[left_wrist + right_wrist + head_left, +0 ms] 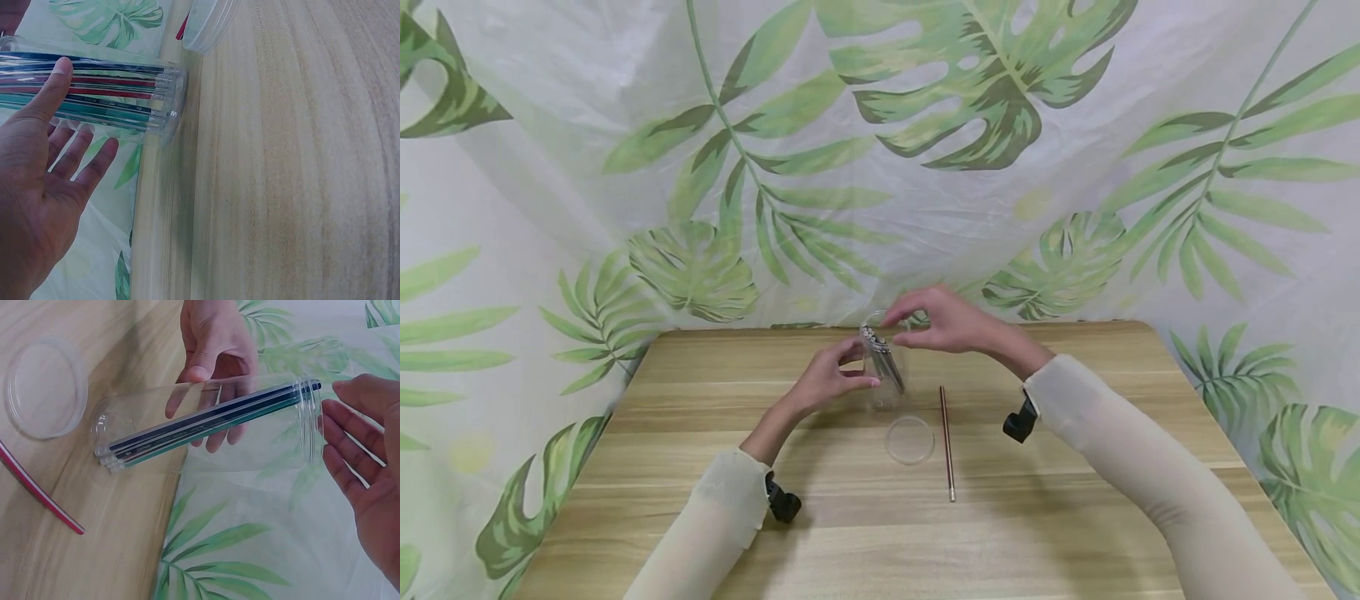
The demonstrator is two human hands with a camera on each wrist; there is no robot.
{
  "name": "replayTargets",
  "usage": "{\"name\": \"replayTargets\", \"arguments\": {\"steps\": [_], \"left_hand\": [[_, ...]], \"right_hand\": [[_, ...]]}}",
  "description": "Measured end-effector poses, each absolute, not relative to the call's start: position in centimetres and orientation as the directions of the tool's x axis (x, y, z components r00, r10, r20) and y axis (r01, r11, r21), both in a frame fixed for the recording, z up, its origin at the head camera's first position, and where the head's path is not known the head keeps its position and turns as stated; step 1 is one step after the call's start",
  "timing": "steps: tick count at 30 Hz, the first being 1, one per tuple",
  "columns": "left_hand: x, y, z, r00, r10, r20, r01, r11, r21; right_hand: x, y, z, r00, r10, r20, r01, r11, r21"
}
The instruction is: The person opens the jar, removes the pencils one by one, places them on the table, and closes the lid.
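A clear plastic jar (882, 402) stands near the back edge of the table, with several pencils (206, 428) leaning inside it, dark blue, red and green. My left hand (827, 379) holds the jar's side between thumb and fingers. At the jar's mouth is my right hand (947, 321), its fingers (337, 422) by the rim and its thumb close to the pencil tops. Nothing is pinched between that thumb and the fingers. In front of the jar lies a round clear lid (910, 440). A dark red pencil (947, 442) rests to the right of the lid.
The wooden table (865, 542) has its back edge just behind the jar. A leaf-patterned cloth (820, 242) hangs behind and beside it. Black wrist cameras are worn at both cuffs.
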State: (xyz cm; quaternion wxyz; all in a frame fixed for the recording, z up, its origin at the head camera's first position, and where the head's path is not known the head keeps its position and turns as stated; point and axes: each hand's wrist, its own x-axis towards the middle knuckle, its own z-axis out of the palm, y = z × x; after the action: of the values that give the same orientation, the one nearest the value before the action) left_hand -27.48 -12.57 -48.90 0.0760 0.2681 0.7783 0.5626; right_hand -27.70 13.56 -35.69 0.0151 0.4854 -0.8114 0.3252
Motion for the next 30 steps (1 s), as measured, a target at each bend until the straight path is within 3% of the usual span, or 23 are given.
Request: {"name": "replayTargets", "arguments": {"steps": [15,30], "left_hand": [[-27.6,-12.6,-49.0,-0.835,0.512,0.201,0.345,0.204,0.916],[-27.5,-12.6,-48.9,-0.837,0.513,0.191,0.337,0.209,0.918]], "right_hand": [[-28.1,12.4,-35.3,-0.467,-0.846,0.259,-0.833,0.322,-0.449],[-28.0,12.1,-35.1,-0.517,-0.834,0.194,-0.781,0.366,-0.507]]}}
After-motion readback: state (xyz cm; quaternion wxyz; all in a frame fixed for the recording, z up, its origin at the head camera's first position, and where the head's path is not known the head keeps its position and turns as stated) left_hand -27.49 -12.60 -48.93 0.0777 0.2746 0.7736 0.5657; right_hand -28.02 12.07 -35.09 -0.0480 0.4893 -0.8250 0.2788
